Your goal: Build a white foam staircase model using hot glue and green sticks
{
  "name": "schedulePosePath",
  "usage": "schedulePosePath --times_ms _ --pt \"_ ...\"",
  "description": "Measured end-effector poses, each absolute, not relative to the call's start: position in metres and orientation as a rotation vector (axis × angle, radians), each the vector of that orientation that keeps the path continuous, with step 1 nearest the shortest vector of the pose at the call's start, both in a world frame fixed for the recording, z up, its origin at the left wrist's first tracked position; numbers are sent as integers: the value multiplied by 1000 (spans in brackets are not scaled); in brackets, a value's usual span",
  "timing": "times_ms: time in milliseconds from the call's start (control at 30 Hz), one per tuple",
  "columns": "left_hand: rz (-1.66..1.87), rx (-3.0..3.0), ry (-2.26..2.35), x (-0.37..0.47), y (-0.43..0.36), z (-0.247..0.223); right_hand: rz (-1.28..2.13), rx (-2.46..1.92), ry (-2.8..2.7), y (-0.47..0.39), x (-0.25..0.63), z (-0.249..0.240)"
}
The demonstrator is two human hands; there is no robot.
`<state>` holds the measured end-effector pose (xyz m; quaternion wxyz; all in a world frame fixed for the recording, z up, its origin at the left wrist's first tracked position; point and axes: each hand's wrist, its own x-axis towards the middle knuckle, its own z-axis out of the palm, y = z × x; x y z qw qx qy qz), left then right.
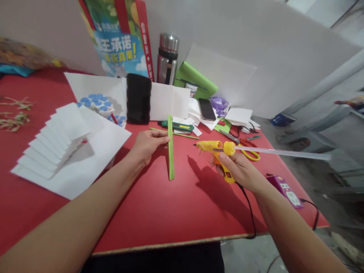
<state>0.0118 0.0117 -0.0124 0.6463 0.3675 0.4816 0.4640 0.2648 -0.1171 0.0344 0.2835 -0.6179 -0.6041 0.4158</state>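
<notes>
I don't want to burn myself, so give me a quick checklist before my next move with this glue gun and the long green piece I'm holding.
1. Green piece gripped: ok, pinched in the left fingers.
2. Glue gun in hand: ok, right fingers around its handle.
3. Glue stick inserted: ok, it juts from the gun's back.
4. Nozzle touching the green piece: not ok, there is a gap.
5. Black cord clear of the green piece: ok, it hangs well to the right.
6. Nozzle hot: cannot tell.
</notes>
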Motion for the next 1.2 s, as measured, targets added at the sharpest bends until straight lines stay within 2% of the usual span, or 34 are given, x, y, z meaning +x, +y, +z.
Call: schedulePosePath --times_ms 500,800,967,1100,1133,1200 --pt "1052 710 918 14 3 -2 426 -1931 -1502 -86 334 -16" --pt "1048 718 905 17 1 -7 423 -2027 -1457 -89 345 -24" --pt "1040 715 927 16 1 -7 226 -2192 -1585 -114 342 -14" --pt "1032 711 931 17 -1 -5 -198 -2281 -1638 -164 309 22" --pt "1029 711 922 17 -1 -5 -179 -2220 -1640 -171 294 33" --pt "1029 713 905 19 -3 -3 112 -2008 -1689 -170 260 53"
